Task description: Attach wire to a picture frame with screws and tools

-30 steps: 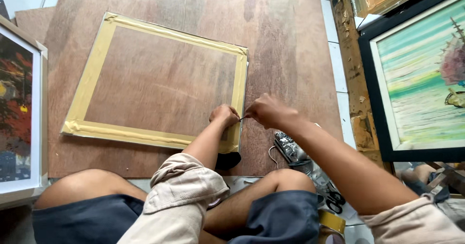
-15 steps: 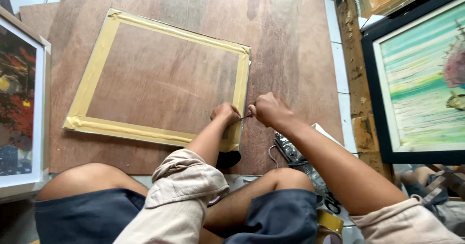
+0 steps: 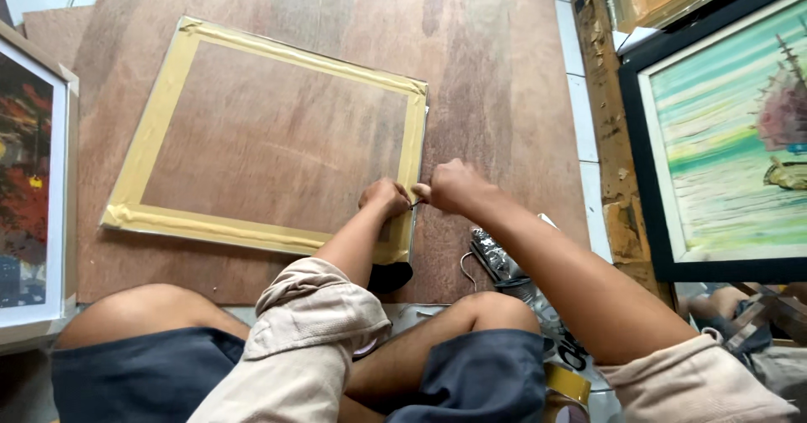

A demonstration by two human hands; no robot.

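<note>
A picture frame lies back-up on the floor, its brown backing board bordered with yellowish tape. Both hands meet at the frame's right edge, near its lower right corner. My left hand rests with curled fingers on the taped edge. Touching it from the right, my right hand is closed, pinching something small and thin between the two hands; what it is cannot be made out. My bent knees are below.
The frame lies on a large plywood sheet. A framed dark painting stands at the left and a black-framed seascape at the right. A metal hand tool, a tape roll and a rough wooden strip are nearby.
Both hands stay at the same spot on the frame's right edge. Only the view shifts slightly.
</note>
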